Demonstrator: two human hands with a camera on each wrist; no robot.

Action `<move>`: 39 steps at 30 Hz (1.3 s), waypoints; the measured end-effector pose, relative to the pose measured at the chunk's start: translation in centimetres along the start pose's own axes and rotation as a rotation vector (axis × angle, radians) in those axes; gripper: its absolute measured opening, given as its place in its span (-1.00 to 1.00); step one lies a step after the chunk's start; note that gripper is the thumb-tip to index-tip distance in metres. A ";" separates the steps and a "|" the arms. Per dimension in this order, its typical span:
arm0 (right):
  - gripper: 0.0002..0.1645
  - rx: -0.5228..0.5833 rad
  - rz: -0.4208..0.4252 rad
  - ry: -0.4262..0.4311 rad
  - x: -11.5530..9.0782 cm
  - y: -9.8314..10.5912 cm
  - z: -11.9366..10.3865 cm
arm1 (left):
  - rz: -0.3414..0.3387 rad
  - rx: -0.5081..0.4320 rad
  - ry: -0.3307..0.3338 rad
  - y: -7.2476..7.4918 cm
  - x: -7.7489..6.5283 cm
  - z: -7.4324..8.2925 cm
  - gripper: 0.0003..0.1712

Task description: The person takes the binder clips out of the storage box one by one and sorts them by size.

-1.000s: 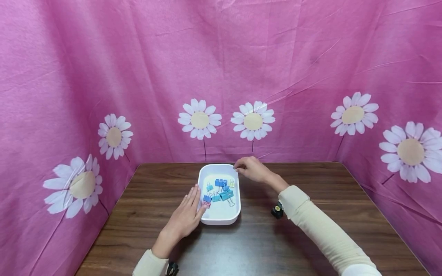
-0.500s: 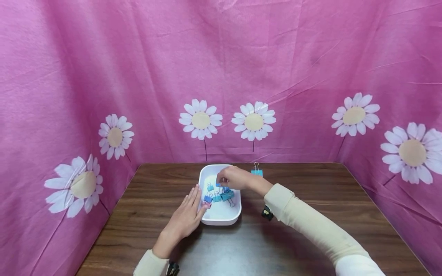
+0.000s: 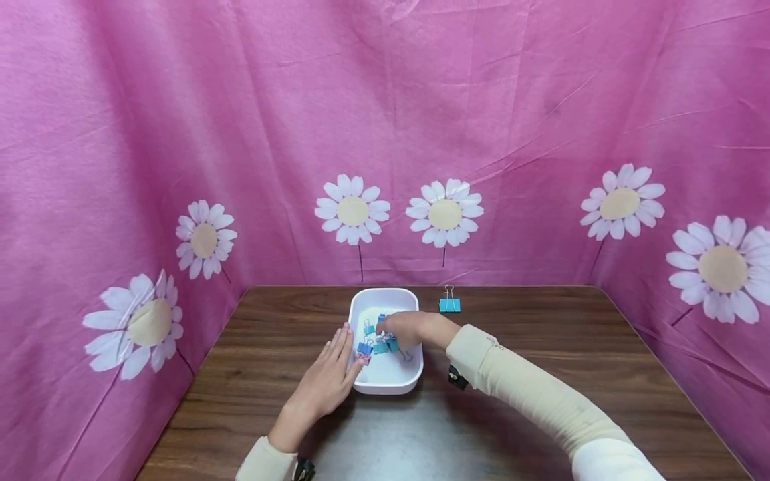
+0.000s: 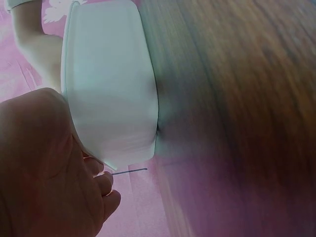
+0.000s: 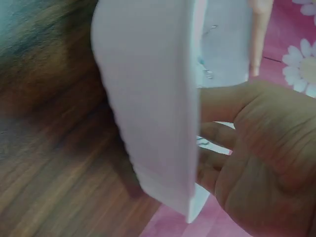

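A white plastic tray (image 3: 385, 382) holds several binder clips in blue, teal and pink. My left hand (image 3: 325, 374) lies along the tray's left side with straight fingers, thumb over the rim near a pink clip (image 3: 363, 359) and a blue clip (image 3: 364, 348). Over the right rim my right hand (image 3: 412, 329) reaches into the tray, its fingers down among the clips. A small teal clip (image 3: 369, 329) lies left of those fingers. In the right wrist view the tray wall (image 5: 153, 98) hides the fingertips, and I cannot tell whether they pinch a clip.
One larger teal binder clip (image 3: 449, 305) stands on the wooden table (image 3: 511, 314) behind and right of the tray, its wire handles up. A pink curtain (image 3: 385, 133) with printed daisies surrounds the table's back and sides.
My right hand has moved from beyond the tray's back right corner leftward and down into the tray, uncovering the teal clip on the table. The left hand has stayed at the tray's side.
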State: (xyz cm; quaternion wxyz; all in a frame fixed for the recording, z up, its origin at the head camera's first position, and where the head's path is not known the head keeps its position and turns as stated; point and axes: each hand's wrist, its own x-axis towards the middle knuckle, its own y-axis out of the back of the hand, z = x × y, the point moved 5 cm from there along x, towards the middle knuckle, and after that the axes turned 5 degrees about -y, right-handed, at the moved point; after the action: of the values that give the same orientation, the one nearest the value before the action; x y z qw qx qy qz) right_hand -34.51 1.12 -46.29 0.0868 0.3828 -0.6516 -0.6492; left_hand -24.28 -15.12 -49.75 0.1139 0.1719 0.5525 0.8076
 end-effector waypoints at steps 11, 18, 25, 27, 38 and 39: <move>-0.56 -0.233 0.107 0.059 1.1 -1.2 0.4 | 0.003 0.006 -0.002 0.0 0.0 -0.1 -0.18; -0.51 -0.191 0.055 0.000 1.1 -1.7 0.6 | 0.003 0.004 0.002 0.0 -0.1 0.1 -0.19; -0.74 -0.116 0.160 0.065 0.6 -0.2 0.6 | 0.012 0.007 -0.004 0.0 -0.1 0.1 -0.20; -0.81 -0.107 0.223 0.113 0.4 0.4 0.6 | 0.013 0.004 -0.003 0.1 -0.1 0.1 -0.20; -0.70 -0.100 0.367 0.295 0.3 0.9 0.6 | 0.005 -0.007 -0.003 0.0 -0.1 0.2 -0.18; -0.73 -0.097 0.379 0.312 0.3 0.9 0.6 | 0.005 -0.005 -0.003 0.1 -0.1 0.2 -0.18</move>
State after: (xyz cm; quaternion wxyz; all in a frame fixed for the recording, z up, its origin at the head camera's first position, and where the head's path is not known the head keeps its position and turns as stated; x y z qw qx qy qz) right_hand -35.46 1.32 -45.64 0.3247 0.3447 -0.6583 -0.5851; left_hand -24.13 -15.01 -49.64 0.1132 0.1742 0.5498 0.8091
